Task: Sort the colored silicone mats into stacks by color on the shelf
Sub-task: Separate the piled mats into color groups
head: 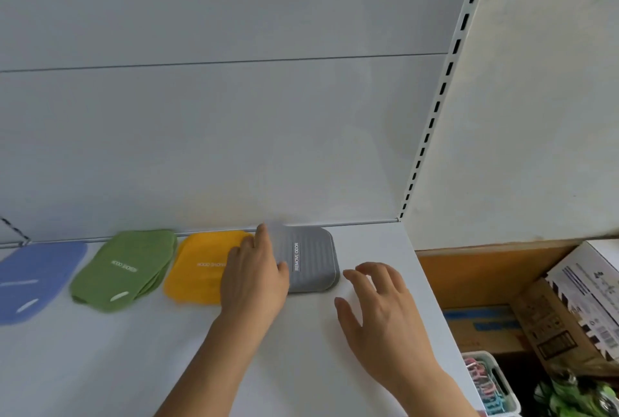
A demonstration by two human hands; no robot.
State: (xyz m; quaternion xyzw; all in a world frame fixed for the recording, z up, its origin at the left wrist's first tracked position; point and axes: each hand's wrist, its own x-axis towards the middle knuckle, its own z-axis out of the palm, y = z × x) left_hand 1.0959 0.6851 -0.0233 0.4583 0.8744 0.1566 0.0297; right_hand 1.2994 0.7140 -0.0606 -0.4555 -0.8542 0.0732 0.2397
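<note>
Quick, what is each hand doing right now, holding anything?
Left hand: open, resting flat across the yellow mats and grey mats, gripping nothing.
Right hand: open, fingers spread, empty, just right of the grey mats.

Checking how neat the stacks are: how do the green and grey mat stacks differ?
The green stack is fanned out, edges staggered; the grey stack sits squared. Green lies untouched; the left hand rests on grey's left edge. Green's lettering reads upside down, grey's runs sideways. Both lie flat on the white shelf.
</note>
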